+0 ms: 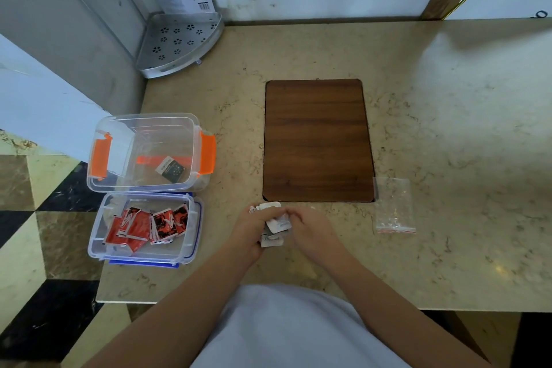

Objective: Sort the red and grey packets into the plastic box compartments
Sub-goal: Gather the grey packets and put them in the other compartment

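Note:
Two clear plastic boxes stand at the left of the counter. The far box with orange clips [206,155] holds one grey packet [169,170]. The near box with blue clips [195,227] holds several red packets [140,228]. My left hand [254,233] is closed around a bunch of grey packets [276,228] just in front of the wooden board. My right hand [310,227] touches the same bunch with its fingertips. Part of the bunch is hidden by my fingers.
A brown wooden board [318,140] lies mid-counter. An empty clear zip bag [394,206] rests to its right. A metal corner rack [179,42] stands at the back left. The counter edge [113,300] drops to a tiled floor on the left.

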